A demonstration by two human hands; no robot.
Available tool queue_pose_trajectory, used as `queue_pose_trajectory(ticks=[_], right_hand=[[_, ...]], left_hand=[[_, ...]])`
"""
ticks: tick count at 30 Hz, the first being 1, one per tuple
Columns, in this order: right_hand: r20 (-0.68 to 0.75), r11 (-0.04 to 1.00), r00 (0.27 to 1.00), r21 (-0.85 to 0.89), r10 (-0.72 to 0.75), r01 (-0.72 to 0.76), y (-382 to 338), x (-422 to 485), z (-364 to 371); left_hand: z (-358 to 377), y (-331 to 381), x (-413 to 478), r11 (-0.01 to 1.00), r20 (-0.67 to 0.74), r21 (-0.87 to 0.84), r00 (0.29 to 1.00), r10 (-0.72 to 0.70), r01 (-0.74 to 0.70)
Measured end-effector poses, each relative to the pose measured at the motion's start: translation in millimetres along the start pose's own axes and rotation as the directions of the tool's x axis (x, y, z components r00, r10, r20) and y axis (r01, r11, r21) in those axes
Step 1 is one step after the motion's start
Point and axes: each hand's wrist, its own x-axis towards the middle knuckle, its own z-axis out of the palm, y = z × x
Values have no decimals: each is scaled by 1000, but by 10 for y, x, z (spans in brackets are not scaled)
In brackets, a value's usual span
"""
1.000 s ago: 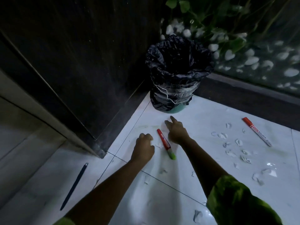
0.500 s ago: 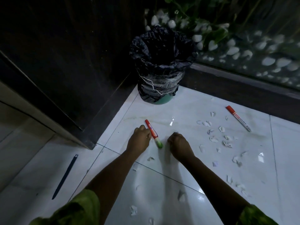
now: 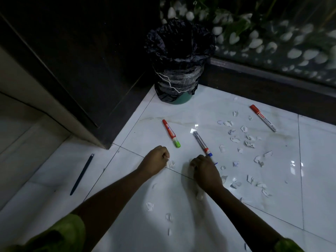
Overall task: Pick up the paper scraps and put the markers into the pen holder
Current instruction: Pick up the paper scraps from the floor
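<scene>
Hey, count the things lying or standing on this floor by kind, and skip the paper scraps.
Markers: 3 (red-green marker, grey marker, red-capped marker)
Pens: 1 (dark pen)
Bins: 1 (bin)
Total: 5

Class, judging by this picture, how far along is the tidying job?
Done: nothing visibly finished. In hand: the left hand grips paper scraps; the right hand curls on the floor, contents hidden. Left: scattered scraps, red-green marker, blue-capped marker, red marker; no pen holder visible.
</scene>
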Motion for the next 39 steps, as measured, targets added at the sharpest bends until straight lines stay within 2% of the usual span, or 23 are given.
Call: queue_pose_trajectory(ticks=[4, 6, 9, 12, 16, 18, 20, 22, 24, 26, 28, 29, 32, 34, 35, 37, 39], right_hand=[[-2, 998, 998, -29, 60, -60, -86, 2, -24], [69, 999, 997, -30, 15, -13, -57, -90, 6], [153, 1000, 988, 8, -24, 23, 92, -323, 17], [50, 998, 999, 65, 20, -24, 253, -561, 10], [70, 997, 994, 22, -81, 80, 319, -800, 181], [35, 992, 994, 79, -105, 102, 318, -872, 252], [-43, 978, 999, 205, -21, 29, 325, -900, 215], [-156, 947, 978, 310, 136, -82, 409, -872, 112], [-215, 939, 946, 297, 245, -175, 538, -780, -11], [-161, 932, 941, 265, 298, -249, 626, -701, -65], [-96, 937, 964, 274, 249, -215, 626, -706, 13], [-73, 938, 975, 295, 209, -179, 593, -741, 93], [-27, 904, 993, 417, 116, -94, 386, -948, 270], [-73, 877, 986, 470, 150, -99, 288, -1044, 314], [-117, 877, 976, 468, 187, -112, 276, -1074, 320], [-188, 907, 959, 404, 211, -120, 311, -1120, 378], [-210, 949, 959, 292, 188, -122, 375, -1158, 487]], left_hand=[[7, -54, -108, 988, -128, 120, 989, -78, 94], [85, -77, -174, 990, -80, 74, 990, -117, 122], [212, -36, -261, 993, 28, -75, 996, -84, 86], [244, 61, -280, 979, 52, -191, 997, -62, 71], [188, 102, -232, 986, -12, -157, 998, -60, 57], [154, 102, -203, 997, 57, -78, 998, 9, -5], [146, 126, -218, 995, 165, -99, 985, 44, -28], [231, 159, -300, 993, 242, -101, 967, 83, -60], [383, 229, -456, 992, 290, -61, 949, 126, -113], [506, 284, -638, 989, 205, -110, 972, 116, -95], [517, 299, -841, 979, 3, -205, 1000, 5, -4], [515, 265, -949, 972, -114, -233, 992, -61, 33], [600, 58, -1396, 966, -412, -186, 878, -244, 181], [746, -44, -1629, 930, -449, -196, 815, -366, 310], [838, -53, -1689, 922, -436, -177, 813, -387, 344], [981, -1, -1653, 947, -425, -60, 851, -309, 314], [1046, 100, -1422, 977, -396, 53, 903, -168, 205]])
